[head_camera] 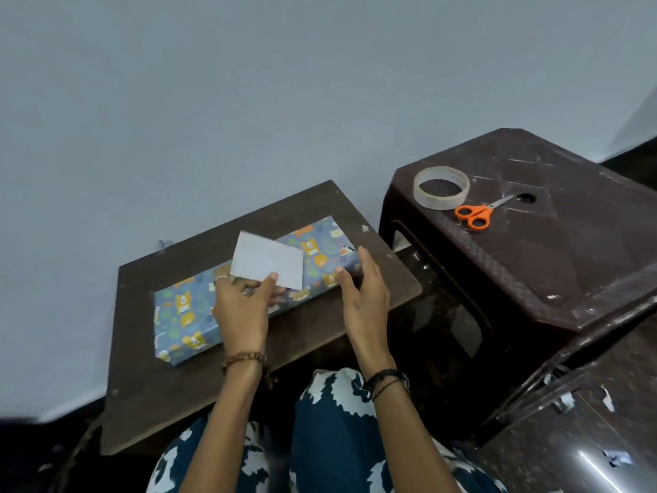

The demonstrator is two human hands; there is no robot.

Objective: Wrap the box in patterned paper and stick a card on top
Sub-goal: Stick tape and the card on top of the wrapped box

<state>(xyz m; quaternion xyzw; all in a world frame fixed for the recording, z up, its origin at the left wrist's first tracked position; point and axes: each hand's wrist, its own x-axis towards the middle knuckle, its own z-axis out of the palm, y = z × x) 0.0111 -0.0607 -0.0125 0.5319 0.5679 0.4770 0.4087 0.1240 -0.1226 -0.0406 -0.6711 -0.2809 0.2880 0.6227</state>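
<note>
Now | wrapped box (185, 314) long axis near-left to far-right | left hand (241, 307) holds card (270, 265)

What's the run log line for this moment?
box: wrapped, on board | left hand: holds card over box | right hand: touches box | tape, scissors: stool

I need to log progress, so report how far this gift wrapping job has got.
Done: the box on the small table is covered in patterned paper on every side in view. In hand: the left hand pinches the white card above the box, while the right hand steadies the box's right end. Left: sticking the card down. The tape roll and scissors lie on the stool to the right.
</note>
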